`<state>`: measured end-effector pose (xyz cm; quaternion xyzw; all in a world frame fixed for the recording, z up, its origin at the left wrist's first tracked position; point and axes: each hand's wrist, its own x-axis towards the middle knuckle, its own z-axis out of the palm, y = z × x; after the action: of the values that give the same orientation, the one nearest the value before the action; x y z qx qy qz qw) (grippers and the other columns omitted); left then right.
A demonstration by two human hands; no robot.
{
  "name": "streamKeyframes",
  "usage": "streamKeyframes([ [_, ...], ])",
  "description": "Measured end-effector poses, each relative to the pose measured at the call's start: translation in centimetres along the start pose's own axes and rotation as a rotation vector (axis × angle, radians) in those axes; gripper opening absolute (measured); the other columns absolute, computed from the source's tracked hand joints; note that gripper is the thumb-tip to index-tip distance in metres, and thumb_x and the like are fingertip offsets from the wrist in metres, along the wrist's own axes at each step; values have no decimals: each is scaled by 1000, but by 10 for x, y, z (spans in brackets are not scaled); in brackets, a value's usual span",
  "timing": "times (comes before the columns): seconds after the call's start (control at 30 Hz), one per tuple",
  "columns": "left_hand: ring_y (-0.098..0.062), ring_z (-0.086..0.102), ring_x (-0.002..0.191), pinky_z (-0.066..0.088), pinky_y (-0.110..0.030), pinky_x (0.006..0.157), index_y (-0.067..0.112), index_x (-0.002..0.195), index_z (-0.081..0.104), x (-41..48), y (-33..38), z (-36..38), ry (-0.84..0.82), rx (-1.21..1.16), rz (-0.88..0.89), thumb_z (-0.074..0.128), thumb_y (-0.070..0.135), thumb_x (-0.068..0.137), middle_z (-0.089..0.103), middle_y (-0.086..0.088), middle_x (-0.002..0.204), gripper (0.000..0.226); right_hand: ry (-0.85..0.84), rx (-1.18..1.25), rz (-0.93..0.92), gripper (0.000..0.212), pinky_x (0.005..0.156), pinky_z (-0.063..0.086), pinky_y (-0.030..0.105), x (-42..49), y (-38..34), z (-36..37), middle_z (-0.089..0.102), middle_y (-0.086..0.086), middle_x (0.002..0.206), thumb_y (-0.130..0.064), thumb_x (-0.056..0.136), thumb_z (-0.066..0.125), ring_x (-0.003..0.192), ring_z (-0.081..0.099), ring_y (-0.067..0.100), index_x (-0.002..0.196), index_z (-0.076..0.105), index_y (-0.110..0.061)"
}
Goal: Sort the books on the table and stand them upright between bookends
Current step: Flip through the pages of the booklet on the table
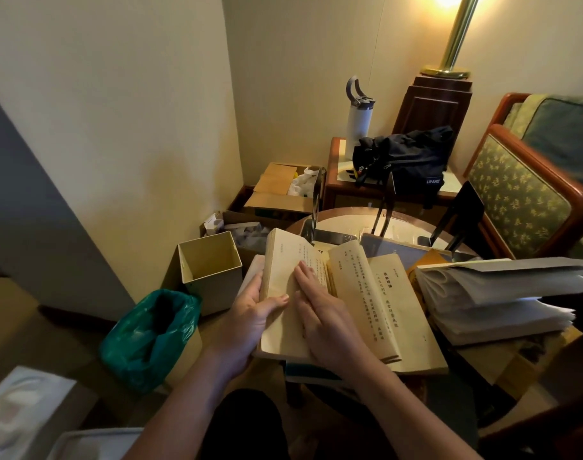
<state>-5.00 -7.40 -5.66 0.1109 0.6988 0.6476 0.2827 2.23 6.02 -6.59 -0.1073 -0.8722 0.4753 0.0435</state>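
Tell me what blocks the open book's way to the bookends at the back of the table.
Both hands hold the open book. Flat books lie between it and the bookends; the side pile is clear.

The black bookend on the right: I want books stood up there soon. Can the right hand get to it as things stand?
Probably, but not right now. The right hand lies flat on the open book, which the left hand holds. The black bookend stands beyond, with a fanned stack of books partly between.
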Motion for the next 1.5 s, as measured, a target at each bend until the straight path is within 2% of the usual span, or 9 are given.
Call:
streamKeyframes([
  [0.17,-26,63,113,52,-55,99,33,149,34,5,-5,-2,5,-25,-43,61,22,95,62,0,125,61,60,-39,13,52,125,6,35,24,4,-1,3,-26,160,-37,108,32,150,4,1,157,12,-41],
  [0.33,-23,64,108,57,-48,92,39,150,29,8,-9,-4,11,44,-56,72,29,88,60,3,125,76,-3,-206,-38,50,114,-14,17,-2,15,13,-7,-31,155,-42,107,24,142,-15,-9,155,9,-44],
  [0.47,-21,63,111,57,-49,92,42,152,23,11,-12,-5,-9,98,-37,67,23,93,58,6,127,76,5,-275,-61,54,121,-8,28,5,25,13,2,-29,160,-29,108,32,148,-8,-3,155,12,-46],
  [0.67,-13,63,104,58,-24,67,40,156,11,14,-13,-9,-35,169,-83,65,25,95,55,10,124,83,-1,-370,-63,50,124,6,42,52,20,0,12,-22,162,-34,109,29,152,4,9,156,14,-45],
  [0.9,-14,58,112,58,-37,87,36,156,13,18,-16,-14,-49,246,-116,70,27,91,50,4,137,87,-47,-367,-6,51,122,11,47,59,18,-8,9,-14,163,-50,106,25,151,1,18,156,18,-43],
  [1.03,-11,57,110,56,-39,91,44,152,14,17,-18,-13,-58,290,-101,72,25,90,51,17,123,87,-136,-492,-86,60,124,-1,41,34,33,-13,-4,-24,158,-55,103,28,142,-14,3,156,4,-42],
  [1.13,-2,54,99,53,-24,78,51,139,17,16,-17,-9,-42,328,-63,70,22,91,43,30,109,77,-141,-491,-114,71,122,-3,36,29,45,-18,-4,-24,161,-66,95,34,147,-12,4,155,2,-45],
  [1.37,-13,54,117,55,-42,96,47,140,27,22,-19,0,-4,393,-40,83,26,79,51,18,124,85,-31,-487,-92,72,121,0,34,42,52,-21,5,-19,161,-68,95,32,149,-6,7,157,12,-37],
  [1.5,-16,58,112,58,-38,86,29,146,35,42,-18,1,109,428,-28,85,30,75,57,3,129,87,-34,-423,-119,52,125,5,39,43,63,-22,14,-21,160,-51,104,33,150,-3,5,154,21,-40],
])
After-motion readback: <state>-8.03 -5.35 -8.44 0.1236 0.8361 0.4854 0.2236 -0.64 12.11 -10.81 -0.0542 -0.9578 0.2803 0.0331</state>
